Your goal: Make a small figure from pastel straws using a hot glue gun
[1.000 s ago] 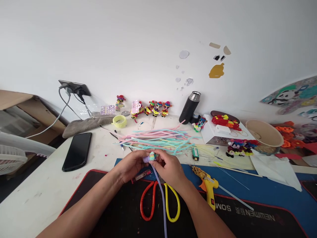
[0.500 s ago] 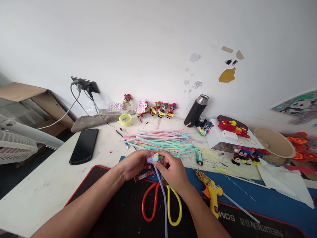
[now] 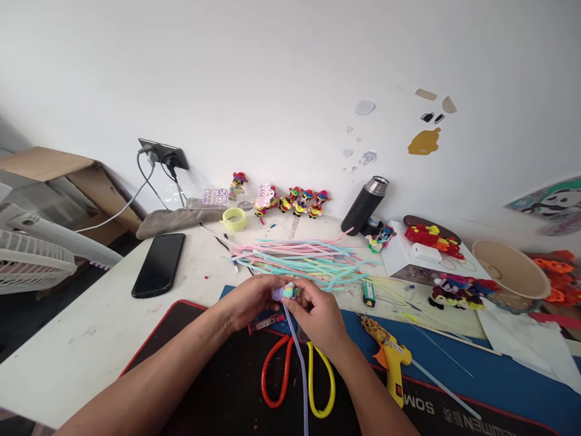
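Between my two hands, above the black mat, is a small coiled pipe-cleaner piece [image 3: 278, 293] in lilac with a turquoise and yellow end. My left hand [image 3: 254, 300] closes on its left side, fingers partly hidden behind it. My right hand [image 3: 315, 309] pinches its right end, thumb in front. A long lilac pipe cleaner [image 3: 297, 357] hangs from the piece down past the lower edge of the view. Under it lie scissors with one red handle [image 3: 275, 371] and one yellow handle [image 3: 321, 380], their blades mostly hidden by my hands.
Pink and turquoise pipe cleaners [image 3: 299, 257] lie behind my hands. A yellow glue gun [image 3: 391, 357] rests at right. A phone [image 3: 158, 265] lies at left, a black flask [image 3: 365, 206] leans near the wall, and several small fuzzy figures [image 3: 304, 203] stand along it.
The whole scene has shifted slightly right in view as the head turned a little left. Both hands keep their grip on the coiled piece, with hardly any finger movement.
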A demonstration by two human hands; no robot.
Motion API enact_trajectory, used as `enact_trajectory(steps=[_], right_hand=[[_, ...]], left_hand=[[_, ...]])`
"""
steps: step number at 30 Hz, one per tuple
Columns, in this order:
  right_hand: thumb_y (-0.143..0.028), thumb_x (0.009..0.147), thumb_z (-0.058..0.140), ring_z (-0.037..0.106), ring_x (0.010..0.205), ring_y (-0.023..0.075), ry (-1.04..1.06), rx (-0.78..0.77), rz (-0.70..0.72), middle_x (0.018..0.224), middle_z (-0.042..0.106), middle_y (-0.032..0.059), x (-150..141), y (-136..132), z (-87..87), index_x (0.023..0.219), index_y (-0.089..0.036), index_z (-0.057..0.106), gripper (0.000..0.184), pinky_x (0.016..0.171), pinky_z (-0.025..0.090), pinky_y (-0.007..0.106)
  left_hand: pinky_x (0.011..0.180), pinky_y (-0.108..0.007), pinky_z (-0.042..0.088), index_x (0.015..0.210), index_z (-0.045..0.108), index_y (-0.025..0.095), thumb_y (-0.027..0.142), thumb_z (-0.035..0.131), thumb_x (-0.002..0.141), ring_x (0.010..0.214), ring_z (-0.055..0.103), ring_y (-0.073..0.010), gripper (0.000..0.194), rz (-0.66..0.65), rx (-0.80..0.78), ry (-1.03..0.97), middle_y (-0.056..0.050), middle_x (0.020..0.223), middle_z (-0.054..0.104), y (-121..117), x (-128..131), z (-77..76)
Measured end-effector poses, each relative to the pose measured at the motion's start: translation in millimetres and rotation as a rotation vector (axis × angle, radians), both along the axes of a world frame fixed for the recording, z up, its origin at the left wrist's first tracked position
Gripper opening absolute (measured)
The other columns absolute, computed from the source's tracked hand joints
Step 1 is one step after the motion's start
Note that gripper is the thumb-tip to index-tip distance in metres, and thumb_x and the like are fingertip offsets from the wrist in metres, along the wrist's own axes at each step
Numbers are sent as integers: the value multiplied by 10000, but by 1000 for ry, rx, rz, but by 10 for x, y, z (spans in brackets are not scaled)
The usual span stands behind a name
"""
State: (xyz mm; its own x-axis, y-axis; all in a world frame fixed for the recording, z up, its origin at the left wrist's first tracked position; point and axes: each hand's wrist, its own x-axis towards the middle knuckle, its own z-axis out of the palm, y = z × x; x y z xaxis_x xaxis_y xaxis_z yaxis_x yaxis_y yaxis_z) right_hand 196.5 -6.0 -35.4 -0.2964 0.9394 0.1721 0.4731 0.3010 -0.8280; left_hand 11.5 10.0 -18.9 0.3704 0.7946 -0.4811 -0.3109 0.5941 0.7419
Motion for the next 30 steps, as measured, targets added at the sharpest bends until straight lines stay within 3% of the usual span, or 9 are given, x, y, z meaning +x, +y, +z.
enact_trajectory(steps=[11,30], right_hand=[[-339,913,671,516,556,142,-19,-9,11,588,509,-57,-7,-5,20,1127,-208,732,258,568,376,251],[-337,908,666,501,547,140,-70,15,21,582,485,-57,-16,-17,25,1153,-212,740,285,556,370,247]], left_hand=[[615,-242,454,847,780,132,212,690,735,702,595,-163,164,8,2,13,-76,819,724,0,10,30],[637,-266,470,885,797,116,257,680,735,719,608,-181,237,-24,54,59,-100,837,753,-11,24,70]])
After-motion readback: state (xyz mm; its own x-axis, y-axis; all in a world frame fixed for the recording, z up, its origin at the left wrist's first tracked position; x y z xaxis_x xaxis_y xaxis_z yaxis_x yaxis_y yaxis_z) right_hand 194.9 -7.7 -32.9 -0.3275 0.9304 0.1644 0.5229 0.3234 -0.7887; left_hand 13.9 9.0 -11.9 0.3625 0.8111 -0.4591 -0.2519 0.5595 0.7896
